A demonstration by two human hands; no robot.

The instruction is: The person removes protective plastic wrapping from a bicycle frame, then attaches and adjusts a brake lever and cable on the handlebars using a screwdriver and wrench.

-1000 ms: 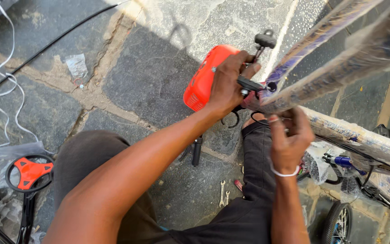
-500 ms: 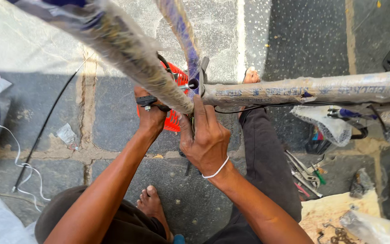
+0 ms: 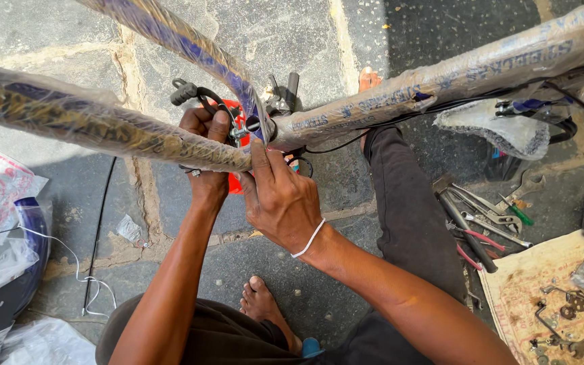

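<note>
A bicycle frame (image 3: 441, 78) wrapped in clear plastic crosses the view above a stone floor, its tubes meeting near the middle. My left hand (image 3: 205, 138) reaches under the left tube and grips a black brake part with a cable (image 3: 194, 93) at that junction. My right hand (image 3: 280, 196) rests against the same junction, thumb pressed up on the tube next to a small metal clamp (image 3: 258, 124). A white band sits on my right wrist. A red plastic object (image 3: 239, 181) lies on the floor behind my hands, mostly hidden.
Pliers, wrenches and other hand tools (image 3: 481, 216) lie on the floor at the right beside a worn cloth (image 3: 528, 290) holding metal parts. A plastic-wrapped blue mudguard (image 3: 25, 257) and wrappers lie at the left. My bare foot (image 3: 261, 304) is below.
The view has swung so the frame tubes now sit higher and closer. My right hand has moved up onto the tube junction beside my left hand.
</note>
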